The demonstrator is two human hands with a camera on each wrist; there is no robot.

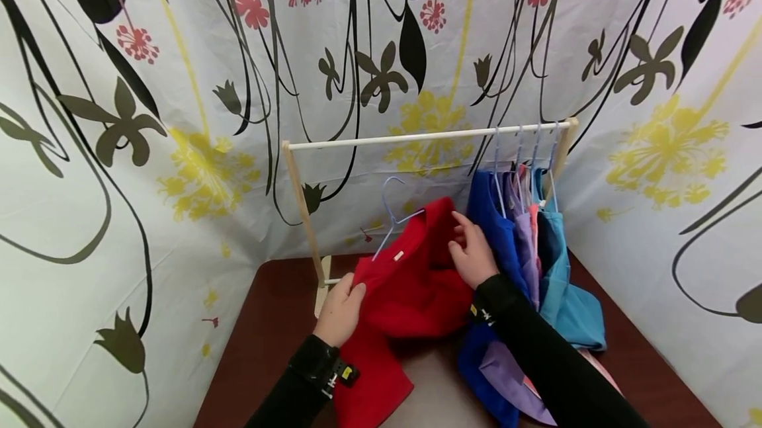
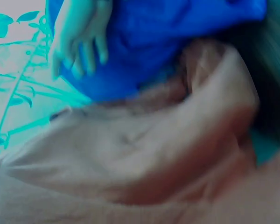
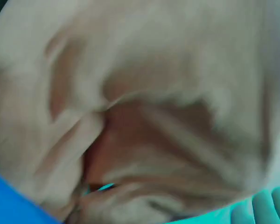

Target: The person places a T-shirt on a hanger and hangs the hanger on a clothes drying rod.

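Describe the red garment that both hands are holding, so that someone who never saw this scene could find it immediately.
Start at the pale wooden clothes rack on the dark brown table. Four garments hang at its right end; the red fabric garment lies in front, between the left hand and the right hand. It is the only red one, off the rail, with a light blue wire hanger sticking up from it.

- Brown table [image 1: 268, 342] carries everything.
- Wooden rack [image 1: 305, 216] stands on its far part, with the base near the left edge.
- Red garment [image 1: 411, 296] trails onto the tabletop in the middle.
- The hems of the blue garment [image 1: 485, 375] and purple garment [image 1: 512, 382] lie on the table at right.
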